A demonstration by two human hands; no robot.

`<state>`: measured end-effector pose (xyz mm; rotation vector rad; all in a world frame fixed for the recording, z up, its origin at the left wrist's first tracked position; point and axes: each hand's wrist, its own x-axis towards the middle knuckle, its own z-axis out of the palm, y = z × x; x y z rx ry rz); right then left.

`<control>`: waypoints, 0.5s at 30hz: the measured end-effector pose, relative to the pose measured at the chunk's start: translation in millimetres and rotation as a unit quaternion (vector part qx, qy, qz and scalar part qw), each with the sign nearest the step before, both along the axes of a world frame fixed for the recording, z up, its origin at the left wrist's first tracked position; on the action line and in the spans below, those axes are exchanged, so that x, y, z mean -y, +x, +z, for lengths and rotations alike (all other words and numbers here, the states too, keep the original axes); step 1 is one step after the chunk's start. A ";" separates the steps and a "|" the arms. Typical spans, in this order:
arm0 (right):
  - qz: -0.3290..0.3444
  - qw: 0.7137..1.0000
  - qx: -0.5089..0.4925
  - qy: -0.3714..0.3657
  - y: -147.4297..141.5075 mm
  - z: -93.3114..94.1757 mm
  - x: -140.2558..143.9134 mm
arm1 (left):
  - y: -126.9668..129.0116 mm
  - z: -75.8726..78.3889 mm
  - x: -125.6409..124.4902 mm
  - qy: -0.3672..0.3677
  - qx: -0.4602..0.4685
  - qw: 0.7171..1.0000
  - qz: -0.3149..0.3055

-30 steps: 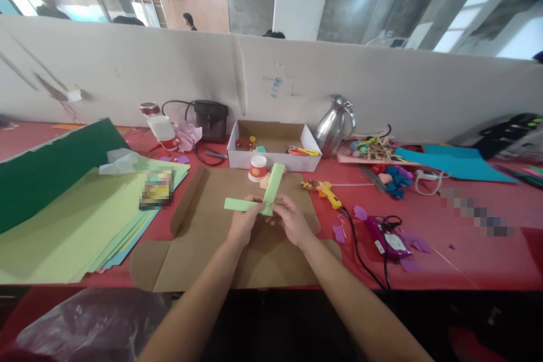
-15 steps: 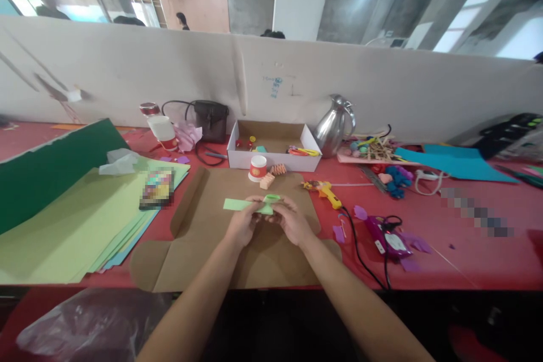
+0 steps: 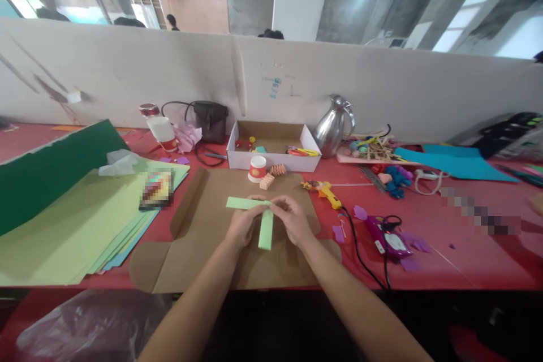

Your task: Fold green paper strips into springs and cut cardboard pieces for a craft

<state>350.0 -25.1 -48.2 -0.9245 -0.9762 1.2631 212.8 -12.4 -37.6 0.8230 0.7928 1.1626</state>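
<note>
My left hand (image 3: 242, 225) and my right hand (image 3: 292, 219) pinch two crossed light green paper strips (image 3: 266, 229) where they overlap, above a flattened brown cardboard sheet (image 3: 203, 237). One strip points left and lies level (image 3: 241, 202). The other hangs down toward me between my hands. Just beyond my fingers sit a folded orange paper spring (image 3: 279, 169), a small peach paper spring (image 3: 267, 181) and a red-and-white cup (image 3: 257, 168).
A stack of light green and blue sheets (image 3: 76, 226) and dark green card (image 3: 46, 169) lie at the left. Behind are an open cardboard box (image 3: 271, 150), a metal jug (image 3: 335, 124) and a dark bag (image 3: 211, 120). A yellow glue gun (image 3: 324, 190) with black cable lies at the right.
The strip that stood up away from me has been folded over the crossing and now points down toward me. My hands stayed in place above the cardboard.
</note>
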 end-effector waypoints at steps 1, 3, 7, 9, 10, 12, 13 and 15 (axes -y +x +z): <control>-0.011 1.000 0.008 0.006 0.5 -0.5 0.0 | 0.2 -0.7 -0.1 0.005 -0.006 1.000 0.003; -0.019 0.999 0.024 0.011 2.2 -0.9 0.1 | -0.2 -2.2 -0.8 0.013 -0.031 0.999 0.009; 0.007 0.998 0.062 0.004 6.2 1.8 1.2 | -4.4 -3.7 -2.5 0.026 -0.088 0.996 0.016; 0.013 0.997 0.073 0.008 7.1 4.3 1.9 | -6.9 -2.7 -3.6 0.032 -0.089 0.995 0.004; 0.009 0.997 0.072 0.012 7.3 5.4 2.1 | -7.8 -1.6 -4.3 0.029 -0.077 0.997 -0.005; -0.014 0.998 0.057 0.019 7.1 6.3 1.6 | -8.8 1.3 -5.8 0.006 -0.022 0.999 -0.028; -0.029 0.998 0.044 0.021 7.0 6.0 0.8 | -8.8 2.9 -6.5 -0.009 0.013 0.999 -0.043; -0.057 0.998 0.018 0.020 6.8 3.8 -1.9 | -7.8 5.4 -7.3 -0.024 0.070 0.994 -0.075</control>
